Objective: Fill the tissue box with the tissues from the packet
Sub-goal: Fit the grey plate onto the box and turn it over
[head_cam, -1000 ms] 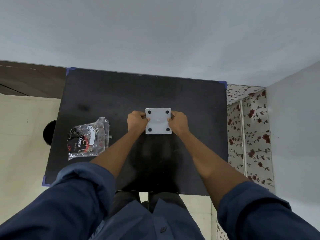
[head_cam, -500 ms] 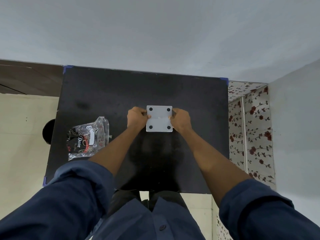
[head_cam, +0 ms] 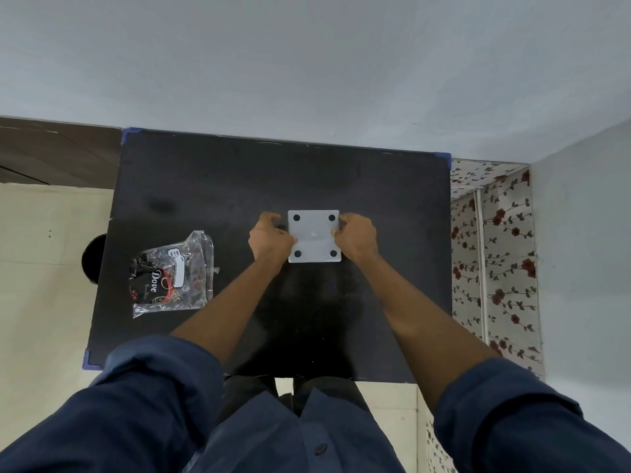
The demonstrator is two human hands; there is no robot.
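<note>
Both hands, left hand (head_cam: 269, 238) and right hand (head_cam: 356, 237), are gripping the sides of the white tissue box (head_cam: 314, 236) (apparently upside down, four black feet showing) mid-table (head_cam: 239, 179); the plastic packet (head_cam: 172, 274) is lying left.

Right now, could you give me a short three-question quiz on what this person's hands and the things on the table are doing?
1. True or false: the left hand and the right hand both grip the sides of the tissue box.
2. How many dark round feet show on the box's upturned pale face?
A. two
B. four
C. six
3. Fill the gap: the clear tissue packet lies on the black table to the person's ____ of the box.

Key:
1. True, one hand on each side.
2. B, one foot near each corner.
3. Left; it lies apart from both hands, untouched.
</note>
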